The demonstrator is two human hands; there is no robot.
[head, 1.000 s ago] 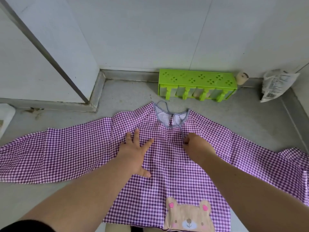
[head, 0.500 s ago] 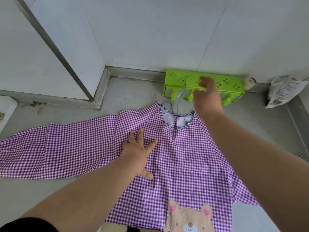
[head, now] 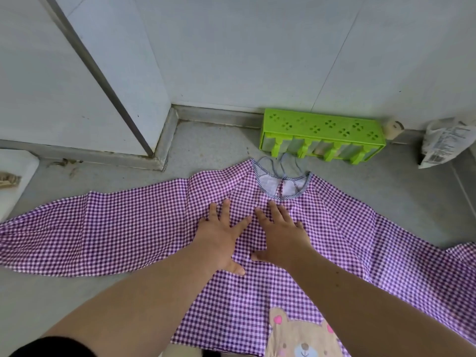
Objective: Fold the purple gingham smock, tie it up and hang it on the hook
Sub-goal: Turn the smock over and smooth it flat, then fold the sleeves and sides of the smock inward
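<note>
On the grey floor [head: 219,140], both hands are pressing flat on the purple gingham smock [head: 144,228], which is lying spread face up with sleeves stretched wide. Left hand [head: 221,238] and right hand [head: 280,235] are sitting side by side below the neckline [head: 283,184], fingers splayed and gripping nothing, probably smoothing the chest before the first fold. Neck ties [head: 280,163] are trailing toward a green plastic rack [head: 322,132] standing against the pale wall [head: 257,47], with a crumpled bag [head: 445,140] lying off right. No hook showing.
</note>
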